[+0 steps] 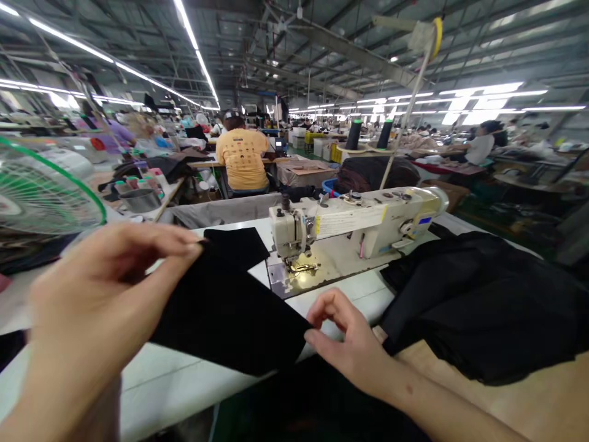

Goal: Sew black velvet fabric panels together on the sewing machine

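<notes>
Between my two hands a flat piece of black fabric [230,313] is stretched out above the white table. My left hand [110,288] pinches its upper left corner between thumb and fingertips. At the right corner, my right hand [345,337] grips the edge between thumb and forefinger. Behind it, another dark cloth piece [237,245] lies on the table, partly covered. Just beyond the held fabric stands a sewing machine [345,227], its presser foot [297,267] over a worn metal plate. Whether the two dark pieces are joined cannot be made out.
A heap of black cloth [478,301] lies right of the machine. At the left stands a green-rimmed fan [50,190]. Thread cones [354,135] rise behind the machine. A person in a yellow shirt [242,156] sits ahead, back turned. A slanted pole [409,110] stands behind the machine.
</notes>
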`<state>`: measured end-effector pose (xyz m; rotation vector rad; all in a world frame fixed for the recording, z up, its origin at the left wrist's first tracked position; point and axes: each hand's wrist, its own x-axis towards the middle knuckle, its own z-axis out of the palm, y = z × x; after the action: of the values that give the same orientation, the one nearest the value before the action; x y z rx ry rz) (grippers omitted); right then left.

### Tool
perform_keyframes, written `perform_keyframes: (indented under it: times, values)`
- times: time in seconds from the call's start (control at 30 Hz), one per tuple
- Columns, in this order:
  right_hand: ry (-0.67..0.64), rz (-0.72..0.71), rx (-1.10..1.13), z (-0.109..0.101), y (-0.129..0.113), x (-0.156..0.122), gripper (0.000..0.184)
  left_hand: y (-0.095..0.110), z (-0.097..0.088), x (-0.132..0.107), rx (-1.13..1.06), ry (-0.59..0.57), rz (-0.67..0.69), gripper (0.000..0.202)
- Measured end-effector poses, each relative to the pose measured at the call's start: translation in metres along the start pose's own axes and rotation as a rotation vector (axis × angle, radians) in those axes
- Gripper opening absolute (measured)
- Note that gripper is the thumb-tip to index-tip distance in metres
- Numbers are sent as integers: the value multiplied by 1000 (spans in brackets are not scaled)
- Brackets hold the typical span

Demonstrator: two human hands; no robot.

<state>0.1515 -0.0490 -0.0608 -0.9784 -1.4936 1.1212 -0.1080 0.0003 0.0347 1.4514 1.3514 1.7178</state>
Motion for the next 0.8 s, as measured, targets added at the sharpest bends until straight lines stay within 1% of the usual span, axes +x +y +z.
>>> perform_keyframes:
  times: [0.03, 0.07, 0.1, 0.13, 0.17, 0.23, 0.3, 0.33, 0.4, 0.5, 0.6, 0.73, 0.8]
  values:
    - [-46, -17, -74, 5, 4, -6, 17, 0, 10, 12, 221, -118, 115, 18]
    - [-89, -33, -143, 10, 11, -12, 15, -7, 22, 23, 425, -290, 171, 14]
    - [-130, -53, -208, 14, 20, -16, 13, -20, 36, 31, 570, -480, 173, 17]
    - [-168, -77, -272, 16, 31, -18, 13, -38, 50, 37, 603, -572, 141, 22]
    - [-202, -99, -332, 17, 42, -20, 13, -59, 63, 39, 610, -629, 113, 23]
    - [-259, -133, -437, 14, 64, -19, 15, -105, 85, 35, 593, -689, 83, 21]
    - [-302, -150, -519, 7, 81, -18, 17, -143, 97, 24, 571, -699, 74, 17]
    - [-326, -172, -558, 2, 87, -17, 18, -157, 100, 18, 562, -694, 74, 16]
    - [-379, -244, -643, -7, 94, -16, 21, -174, 102, 8, 551, -675, 79, 15]
    - [-409, -370, -754, -15, 98, -16, 20, -182, 101, 4, 545, -649, 93, 16]
    - [-362, -454, -830, -18, 100, -13, 18, -186, 106, 10, 550, -620, 91, 16]
    - [-257, -483, -836, -18, 106, -7, 18, -199, 122, 21, 546, -564, 28, 17]
    - [-236, -482, -800, -17, 109, -5, 20, -204, 128, 26, 538, -547, -12, 19]
